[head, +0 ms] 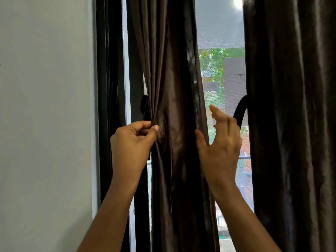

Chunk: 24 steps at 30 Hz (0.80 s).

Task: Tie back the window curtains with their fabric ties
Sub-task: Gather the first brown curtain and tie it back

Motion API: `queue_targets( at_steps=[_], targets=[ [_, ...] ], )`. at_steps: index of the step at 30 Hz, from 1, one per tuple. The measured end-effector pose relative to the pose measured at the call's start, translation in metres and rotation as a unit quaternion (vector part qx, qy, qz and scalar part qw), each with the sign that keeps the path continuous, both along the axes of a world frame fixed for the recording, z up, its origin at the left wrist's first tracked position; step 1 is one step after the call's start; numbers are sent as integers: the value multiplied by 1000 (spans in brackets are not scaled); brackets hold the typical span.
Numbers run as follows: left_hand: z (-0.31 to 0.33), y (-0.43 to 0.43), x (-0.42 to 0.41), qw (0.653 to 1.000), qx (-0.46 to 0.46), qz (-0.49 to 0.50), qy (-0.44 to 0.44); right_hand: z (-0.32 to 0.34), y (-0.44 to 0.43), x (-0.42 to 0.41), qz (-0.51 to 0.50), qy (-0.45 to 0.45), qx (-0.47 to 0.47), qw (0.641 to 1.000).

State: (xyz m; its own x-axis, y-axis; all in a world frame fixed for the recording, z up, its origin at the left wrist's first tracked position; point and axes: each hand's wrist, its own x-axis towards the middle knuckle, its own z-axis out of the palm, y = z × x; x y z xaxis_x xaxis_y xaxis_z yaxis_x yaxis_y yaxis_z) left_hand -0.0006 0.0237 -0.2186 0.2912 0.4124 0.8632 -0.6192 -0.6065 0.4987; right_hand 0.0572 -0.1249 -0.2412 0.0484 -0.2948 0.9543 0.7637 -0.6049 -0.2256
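Head view: two dark brown, shiny curtains hang at a window. The left curtain (174,88) sits centre frame, bunched into a narrow column of vertical folds that pinch in at hand height. The right curtain (291,124) fills the right side and hangs straight down. The left hand (133,142) is at the left edge of the left curtain, about mid height. Its grip is closed to a pinch, thumb and curled forefinger nipping the edge folds, the other fingers curled under. The right hand (221,142) is at the right edge of the same curtain. Its grip is wide open and holds nothing, fingers spread, pointing up and slightly blurred. Its thumb touches the curtain's right edge, and the fingers stand off the fabric in front of the glass. A dark curved band (239,113) arcs out from the right curtain's left edge, just behind the right hand's fingers. It may be that curtain's fabric tie, but I cannot tell, nor whether the fingers touch it. A small black latch-like part (144,106) sits just left of the left curtain, above the left hand. The black window frame (109,88) runs vertically left of that, with a pale grey wall (45,106) further left. Between the curtains, the window pane (220,33) shows grey sky, green foliage and buildings. Both bare forearms come up from the bottom edge.
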Motion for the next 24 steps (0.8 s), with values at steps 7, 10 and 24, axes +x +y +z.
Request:
queue_targets(
  at_steps=[7, 10, 24],
  targets=[
    [-5, -28, 6, 1000, -4, 2, -16, 2, -23, 9, 246, 57, 53, 966],
    [-7, -45, 9, 1000, -4, -15, -26, 2, -22, 2, 301, 40, 29, 952],
    [-6, -72, -2, 988, -73, -133, 3, 3, -26, -11, 415, 58, -52, 906]
  ],
)
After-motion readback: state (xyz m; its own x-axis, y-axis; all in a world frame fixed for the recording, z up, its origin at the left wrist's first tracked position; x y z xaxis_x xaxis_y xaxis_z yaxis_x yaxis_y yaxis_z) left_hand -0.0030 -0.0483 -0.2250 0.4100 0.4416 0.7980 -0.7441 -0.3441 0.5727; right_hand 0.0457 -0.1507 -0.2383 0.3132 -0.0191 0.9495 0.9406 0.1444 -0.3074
